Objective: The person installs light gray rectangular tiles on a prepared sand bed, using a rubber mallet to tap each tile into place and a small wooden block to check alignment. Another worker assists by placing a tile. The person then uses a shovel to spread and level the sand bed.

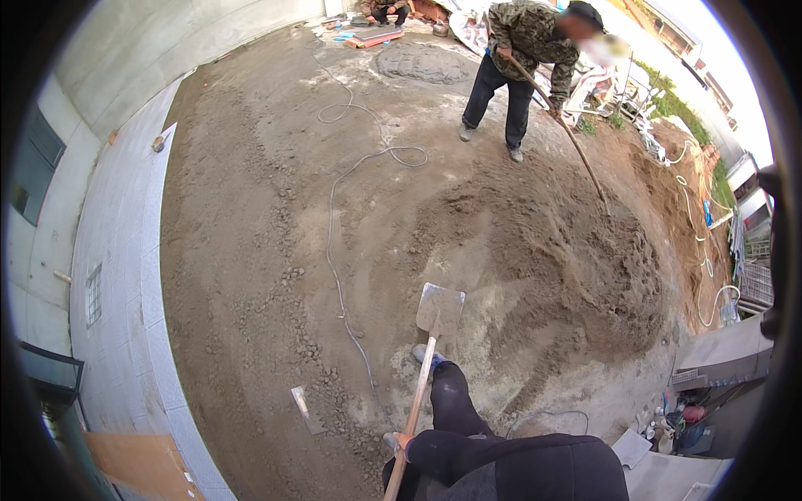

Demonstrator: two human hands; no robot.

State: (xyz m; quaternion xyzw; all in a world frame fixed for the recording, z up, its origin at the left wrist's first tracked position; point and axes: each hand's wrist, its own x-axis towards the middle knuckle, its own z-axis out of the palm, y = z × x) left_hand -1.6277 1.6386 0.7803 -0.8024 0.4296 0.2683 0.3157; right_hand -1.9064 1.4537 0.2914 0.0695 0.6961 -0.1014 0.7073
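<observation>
My right hand [403,441] is closed round the wooden handle of a shovel [414,392], low in the picture. The shovel's flat, squarish blade [440,310] lies at ground level just beyond my forward foot [428,356], with a little grey dirt on it. My left hand does not show. Right of the blade spreads a broad heap of damp, grey-brown sand-like material [576,259]. On its far side a co-worker [530,58] in a camouflage jacket bends forward, both hands on a long wooden-handled tool [576,142]; its head is hidden in the heap.
A grey cable [332,242] winds along the ground left of my shovel. A flat hand tool [306,409] lies near my left foot. Pale tiling [125,250] borders the left wall. At the back another person [386,12] crouches beside stacked boards [373,37]. Clutter [681,430] sits lower right.
</observation>
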